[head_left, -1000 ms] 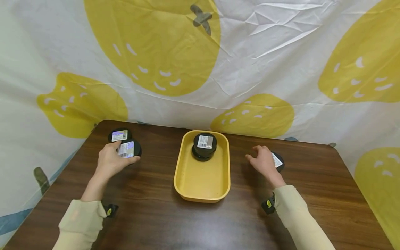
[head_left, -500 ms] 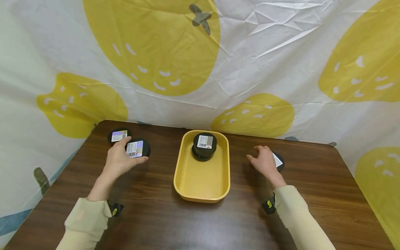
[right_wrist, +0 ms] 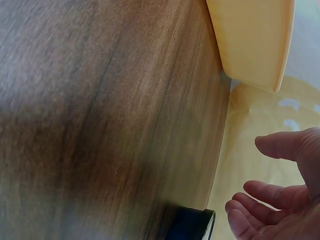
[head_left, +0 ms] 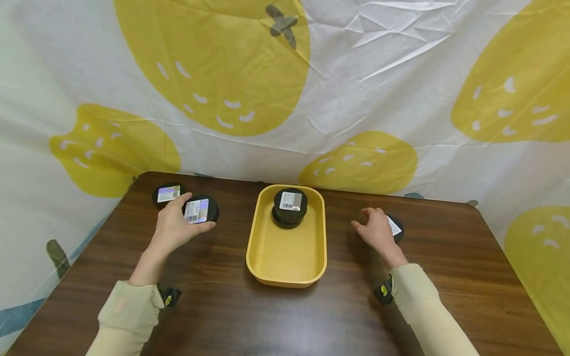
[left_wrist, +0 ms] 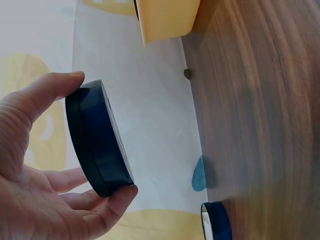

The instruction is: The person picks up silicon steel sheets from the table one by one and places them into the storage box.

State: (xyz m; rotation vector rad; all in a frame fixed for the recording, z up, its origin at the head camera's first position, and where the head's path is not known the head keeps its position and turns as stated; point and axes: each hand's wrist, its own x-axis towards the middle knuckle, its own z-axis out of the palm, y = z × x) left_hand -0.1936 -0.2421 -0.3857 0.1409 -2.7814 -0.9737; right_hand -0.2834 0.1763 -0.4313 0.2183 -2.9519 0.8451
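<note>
My left hand (head_left: 174, 225) grips a round black tin (left_wrist: 95, 140) by its edge, thumb on one side and fingers on the other; a white and holographic label faces up in the head view. The left wrist view shows it raised off the table. Behind that hand another black labelled tin (head_left: 168, 195) lies on the table. My right hand (head_left: 376, 230) hovers with loosely bent fingers and nothing in them. Beside it, partly hidden by the hand, lies a third tin (head_left: 395, 228). Two stacked black tins (head_left: 290, 206) sit at the far end of a yellow tray (head_left: 286, 283).
The dark wooden table (head_left: 276, 321) carries the tray at its middle. A white curtain (head_left: 338, 89) with yellow fruit prints hangs right behind the table's far edge and along its sides.
My left hand has lifted the tin and carried it to the right, toward the tray, away from the other tin on the left. The right hand has stayed almost still.
</note>
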